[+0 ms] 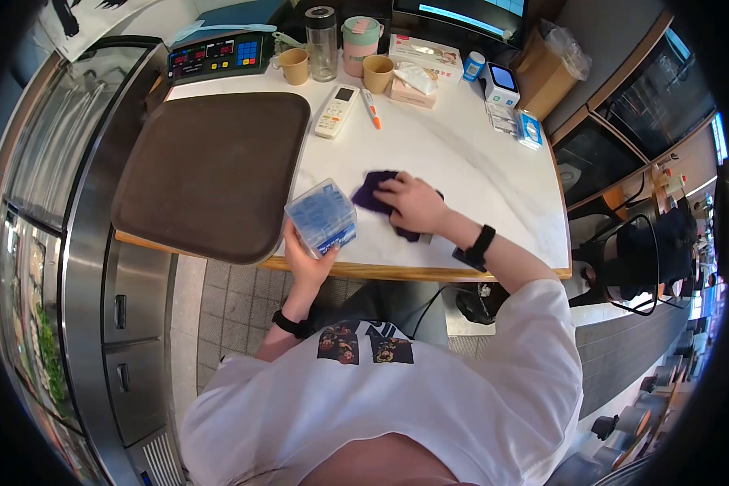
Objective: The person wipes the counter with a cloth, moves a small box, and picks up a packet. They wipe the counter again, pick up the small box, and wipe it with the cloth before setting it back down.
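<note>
My left hand (305, 261) is wrapped round a clear plastic box (322, 217) with a blue label, holding it at the table's front edge beside the tray. Small blue-tinted items show through its lid, too indistinct to name. On the white tabletop, my right hand (417, 204) presses down on a dark purple cloth (373, 193), fingers curled over it. Part of the cloth is hidden beneath the palm.
A large brown tray (211, 174) covers the table's left side. Behind it stand a digital scale (219, 57), paper cups (295, 66), a glass bottle (321, 44) and a tissue box (414, 87). A remote control (337, 112) and an orange-white pen (372, 109) lie mid-table.
</note>
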Motion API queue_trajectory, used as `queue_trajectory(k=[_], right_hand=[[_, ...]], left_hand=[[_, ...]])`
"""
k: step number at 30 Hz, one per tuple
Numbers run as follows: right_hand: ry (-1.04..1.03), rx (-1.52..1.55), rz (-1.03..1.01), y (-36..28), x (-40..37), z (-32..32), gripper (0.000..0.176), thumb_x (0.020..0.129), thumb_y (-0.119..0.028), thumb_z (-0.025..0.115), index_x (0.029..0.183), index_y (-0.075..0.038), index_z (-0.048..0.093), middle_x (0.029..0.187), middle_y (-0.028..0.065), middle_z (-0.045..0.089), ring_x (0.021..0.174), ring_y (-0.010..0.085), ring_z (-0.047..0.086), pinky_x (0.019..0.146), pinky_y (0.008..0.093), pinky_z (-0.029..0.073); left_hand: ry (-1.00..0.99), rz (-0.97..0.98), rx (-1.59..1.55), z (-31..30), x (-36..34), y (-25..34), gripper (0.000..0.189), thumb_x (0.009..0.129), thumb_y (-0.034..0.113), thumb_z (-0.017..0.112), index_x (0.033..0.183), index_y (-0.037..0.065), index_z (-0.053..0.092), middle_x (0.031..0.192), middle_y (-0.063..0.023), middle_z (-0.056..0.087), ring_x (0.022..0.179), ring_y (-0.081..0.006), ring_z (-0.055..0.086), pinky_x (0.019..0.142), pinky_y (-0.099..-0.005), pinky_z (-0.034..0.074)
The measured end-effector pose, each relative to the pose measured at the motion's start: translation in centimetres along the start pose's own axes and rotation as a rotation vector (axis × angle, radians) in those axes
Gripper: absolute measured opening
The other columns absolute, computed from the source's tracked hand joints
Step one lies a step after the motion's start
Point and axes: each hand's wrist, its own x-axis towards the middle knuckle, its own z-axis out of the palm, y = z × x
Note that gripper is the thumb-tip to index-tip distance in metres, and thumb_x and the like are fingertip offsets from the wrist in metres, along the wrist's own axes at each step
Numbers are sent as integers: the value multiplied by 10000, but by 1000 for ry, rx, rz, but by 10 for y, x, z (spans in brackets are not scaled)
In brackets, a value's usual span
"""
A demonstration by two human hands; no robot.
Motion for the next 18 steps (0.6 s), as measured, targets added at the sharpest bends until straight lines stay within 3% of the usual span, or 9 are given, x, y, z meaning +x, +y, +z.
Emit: queue_trajectory(k=[5, 10, 14, 17, 18], right_hand=[[6, 77, 59, 26, -7, -6, 471, 644, -129, 598, 1114, -134, 616, 1181, 28, 565, 1040, 286, 508, 860, 361, 478], [118, -179, 555, 97, 21, 5, 419, 768, -227, 553, 1178, -145, 564, 1164, 72, 534, 1081, 302, 478, 827, 415, 485], [-2, -294, 519, 74, 35, 10, 471, 786, -271, 534, 1243, -161, 506, 1145, 114, 505, 1120, 304, 445, 832, 430, 462], [44, -197, 255, 28, 30, 17, 513, 738, -190, 566, 1247, -163, 513, 1061, 112, 521, 1008, 312, 486, 842, 415, 454], [-3, -142, 183, 8, 29, 12, 536, 726, -186, 588, 1256, -173, 508, 1107, 110, 513, 1031, 306, 477, 876, 416, 437]], left_hand=[[-37, 0, 37, -1, 3, 7, 874, 633, 142, 771, 1318, -38, 259, 1192, -194, 479, 1099, -285, 517, 936, -376, 410], [-32, -19, 7, 0, 1, 10, 872, 635, 160, 774, 1312, -36, 261, 1174, -186, 489, 1080, -279, 530, 909, -372, 428], [5, 33, 1, 0, -1, 2, 870, 654, 215, 776, 1308, -35, 260, 1162, -186, 495, 1070, -276, 540, 891, -372, 441], [14, 70, 1, -1, -5, -8, 876, 678, 259, 769, 1311, -40, 244, 1155, -189, 501, 1066, -274, 545, 891, -374, 442], [4, 66, -13, -1, -4, -6, 879, 682, 264, 767, 1312, -41, 237, 1156, -191, 499, 1066, -275, 545, 893, -375, 441]])
